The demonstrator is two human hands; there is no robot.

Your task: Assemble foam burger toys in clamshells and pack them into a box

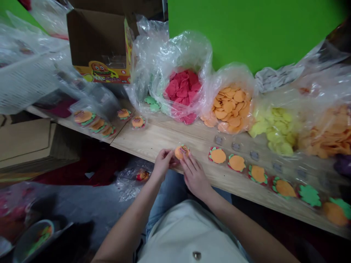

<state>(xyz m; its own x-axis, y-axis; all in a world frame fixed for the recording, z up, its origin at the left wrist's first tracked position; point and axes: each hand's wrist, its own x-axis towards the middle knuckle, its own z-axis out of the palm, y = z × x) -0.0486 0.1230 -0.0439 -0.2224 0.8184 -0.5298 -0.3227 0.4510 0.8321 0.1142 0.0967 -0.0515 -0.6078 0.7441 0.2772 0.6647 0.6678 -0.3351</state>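
Observation:
Near the front edge of the wooden table, a toy hamburger with an orange top and a printed face is between my two hands. My left hand pinches its left side, the fingertips partly hidden. My right hand has its fingers stretched together along the toy's near right edge, touching it. To the right runs a row of unfinished toy hamburgers, among them one with an orange top and one with a green leaf piece uppermost. Small clear pieces lie in a line behind them.
Clear bags of red pieces, orange pieces and yellow pieces stand along the back. A cardboard display box stands at the back left, with toy hamburgers in front, partly blurred. Folded cardboard is at the far left.

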